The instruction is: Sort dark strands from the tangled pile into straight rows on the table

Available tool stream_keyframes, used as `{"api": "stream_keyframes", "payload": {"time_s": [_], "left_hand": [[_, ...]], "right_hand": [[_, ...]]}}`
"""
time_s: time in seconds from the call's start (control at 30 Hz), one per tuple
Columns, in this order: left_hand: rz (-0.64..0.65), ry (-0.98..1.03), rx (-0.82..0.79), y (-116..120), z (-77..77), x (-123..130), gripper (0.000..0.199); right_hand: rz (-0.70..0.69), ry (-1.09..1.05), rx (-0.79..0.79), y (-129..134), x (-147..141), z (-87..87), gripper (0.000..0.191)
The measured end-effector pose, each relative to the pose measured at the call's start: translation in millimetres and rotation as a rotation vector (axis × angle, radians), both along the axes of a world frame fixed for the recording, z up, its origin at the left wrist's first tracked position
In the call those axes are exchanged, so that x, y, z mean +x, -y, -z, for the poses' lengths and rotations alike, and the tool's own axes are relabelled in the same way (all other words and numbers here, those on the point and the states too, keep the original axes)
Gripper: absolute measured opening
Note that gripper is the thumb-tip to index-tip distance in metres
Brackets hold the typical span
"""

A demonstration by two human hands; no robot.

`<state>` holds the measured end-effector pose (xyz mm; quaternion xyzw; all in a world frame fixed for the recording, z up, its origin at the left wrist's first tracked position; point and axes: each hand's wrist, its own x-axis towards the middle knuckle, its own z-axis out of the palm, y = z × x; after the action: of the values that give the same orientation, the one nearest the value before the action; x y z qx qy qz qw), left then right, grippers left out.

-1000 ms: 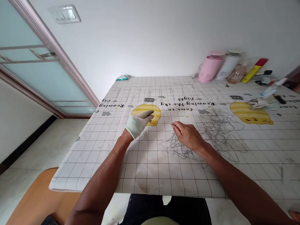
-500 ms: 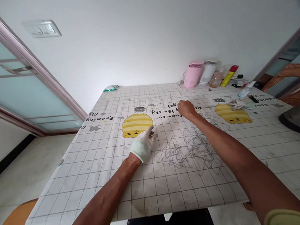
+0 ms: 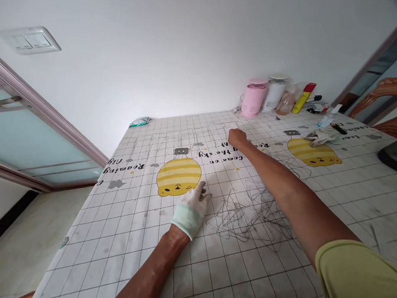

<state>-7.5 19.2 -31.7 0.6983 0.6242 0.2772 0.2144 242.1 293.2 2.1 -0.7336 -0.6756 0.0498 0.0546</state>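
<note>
My left hand (image 3: 192, 202) wears a white glove with a pale green cuff. It rests on the checked tablecloth (image 3: 113, 243) beside a printed yellow bear, thumb and fingers apart, with nothing visible in it. Farther off, my bare right hand (image 3: 237, 138) is closed low over the cloth near the printed words. Whatever its fingers hold, if anything, is hidden. A loose tangle of thin grey wire (image 3: 240, 215) lies between my forearms, partly behind the right one. Beyond my hands, thin dark strands (image 3: 191, 134) lie across the cloth.
Along the wall stand a pink cylindrical device (image 3: 253, 99), a white one (image 3: 273, 94), an amber bottle (image 3: 285, 103) and a yellow can with a red cap (image 3: 303, 98). At right lie a crumpled glove (image 3: 323, 136) and a spray bottle (image 3: 329, 117). A green-white packet (image 3: 140, 122) sits at the far left corner.
The view has shifted somewhat. My right hand, still closed, has moved slightly away and left over the cloth. My left hand keeps its place by the printed bear.
</note>
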Motion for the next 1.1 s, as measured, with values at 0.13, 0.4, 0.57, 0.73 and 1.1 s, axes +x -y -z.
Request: {"api": "stream_keyframes", "payload": {"time_s": [0.13,0.4,0.57,0.73,1.1], "left_hand": [[-0.008,0.005,-0.036,-1.2,-1.4,0.1,0.042],[-0.054,-0.025,-0.026,-6.5,-6.1,-3.3,0.040],[-0.088,-0.007,-0.022,-6.8,-14.2,-6.0,0.040],[-0.100,-0.018,-0.054,-4.8,-18.6,-3.5,0.042],[-0.148,-0.017,-0.048,-11.4,-16.6,-11.3,0.047]], "right_hand": [[-0.013,-0.005,0.006,-1.3,1.6,0.8,0.036],[0.012,-0.037,0.031,30.7,15.2,-10.6,0.037],[-0.070,-0.161,-0.013,84.5,38.6,-23.3,0.033],[-0.438,-0.381,-0.245,164.3,37.8,-32.8,0.012],[-0.535,0.115,-0.223,240.3,-12.5,-21.3,0.028]]}}
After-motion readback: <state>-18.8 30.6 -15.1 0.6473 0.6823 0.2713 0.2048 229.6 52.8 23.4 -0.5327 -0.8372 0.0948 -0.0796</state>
